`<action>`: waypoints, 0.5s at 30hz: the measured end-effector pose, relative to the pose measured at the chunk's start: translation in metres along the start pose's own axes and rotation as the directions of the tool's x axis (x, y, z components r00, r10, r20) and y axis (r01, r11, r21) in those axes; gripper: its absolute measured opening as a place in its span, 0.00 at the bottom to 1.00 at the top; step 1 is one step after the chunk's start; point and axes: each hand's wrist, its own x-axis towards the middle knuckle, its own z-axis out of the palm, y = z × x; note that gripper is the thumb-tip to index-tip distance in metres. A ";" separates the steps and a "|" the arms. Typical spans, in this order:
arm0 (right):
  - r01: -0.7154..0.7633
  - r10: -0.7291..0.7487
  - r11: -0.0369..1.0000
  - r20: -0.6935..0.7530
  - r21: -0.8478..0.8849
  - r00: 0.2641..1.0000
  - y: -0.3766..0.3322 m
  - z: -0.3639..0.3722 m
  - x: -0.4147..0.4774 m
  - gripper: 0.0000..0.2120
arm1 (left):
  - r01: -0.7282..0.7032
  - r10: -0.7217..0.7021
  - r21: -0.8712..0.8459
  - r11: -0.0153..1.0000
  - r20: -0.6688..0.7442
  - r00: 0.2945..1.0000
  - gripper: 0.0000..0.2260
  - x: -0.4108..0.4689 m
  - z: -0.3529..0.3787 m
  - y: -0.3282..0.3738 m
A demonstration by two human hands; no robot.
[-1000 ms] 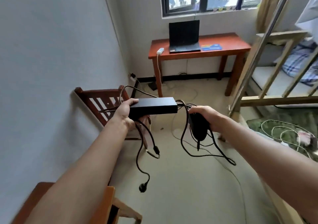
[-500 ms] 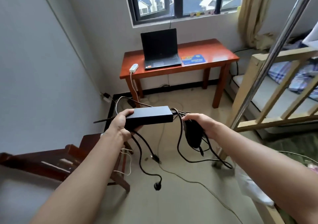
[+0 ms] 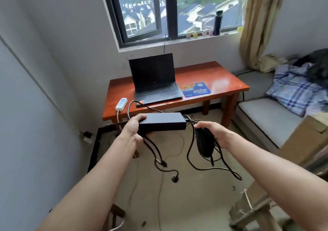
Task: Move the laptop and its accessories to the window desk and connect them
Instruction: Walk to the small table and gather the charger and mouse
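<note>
A black laptop (image 3: 154,81) stands open on the red-brown window desk (image 3: 225,81), with a blue mouse pad (image 3: 195,89) to its right and a white power strip (image 3: 121,104) near the desk's left edge. My left hand (image 3: 132,127) grips the left end of a black power brick (image 3: 162,123), held level in front of the desk. Its black cables (image 3: 159,161) hang down in loops, a plug (image 3: 175,178) dangling lowest. My right hand (image 3: 212,133) holds a black mouse (image 3: 205,144) and a bundle of cable beside the brick.
A bed with a grey mattress (image 3: 266,113) and checked cloth (image 3: 296,90) fills the right side. A wooden bed frame post (image 3: 305,138) stands at my right. A dark bottle (image 3: 218,25) sits on the window sill. Thin cords lie on the floor (image 3: 177,200). A wall runs along the left.
I have walked closer to the window desk; it and the laptop appear larger and nearer. The chair on the left has dropped out of view. Both hands keep their hold.
</note>
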 end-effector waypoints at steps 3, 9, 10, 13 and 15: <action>0.043 -0.040 0.998 -0.067 0.042 0.997 -0.045 -0.017 0.037 0.19 | -0.010 0.010 -0.002 1.000 0.030 1.000 0.02 0.051 0.039 0.045; 0.155 -0.127 0.974 -0.169 0.163 0.977 -0.115 -0.083 0.116 0.08 | 0.017 -0.017 0.000 1.000 0.128 0.992 0.05 0.143 0.130 0.103; 0.169 -0.139 0.970 -0.169 0.176 0.976 -0.124 -0.090 0.124 0.08 | 0.018 -0.018 -0.001 1.000 0.132 0.991 0.05 0.154 0.141 0.108; 0.206 -0.174 0.951 -0.151 0.233 0.973 -0.165 -0.134 0.177 0.08 | 0.022 -0.022 0.007 1.000 0.138 0.990 0.05 0.214 0.193 0.131; 0.234 -0.207 0.933 -0.123 0.272 0.971 -0.193 -0.160 0.208 0.09 | 0.014 -0.015 0.010 1.000 0.146 0.989 0.05 0.249 0.226 0.146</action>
